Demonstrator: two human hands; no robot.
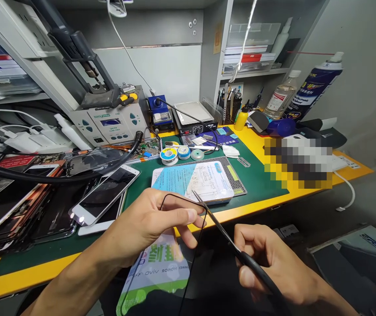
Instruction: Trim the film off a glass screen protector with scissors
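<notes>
Cool, fairly even light brightens the green mat [260,175], seemingly from above. White glints sit on the lower corner of the white phone [107,193], and the hanging white cord [245,44] looks nearly washed out. Below the yellow bench edge [263,207] it turns dim, swallowing the thin black frame [193,259]. Wide-angle stretch tilts the outer shelves [6,98]; coarse pixelation hides a patch at right.

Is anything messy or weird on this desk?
Yes. The pile of phone parts on the left is jumbled, and a white phone lies crooked on top of another. The blue-and-white box looks smudged. A blurry patch on the right hides something. I see no spills.
</notes>
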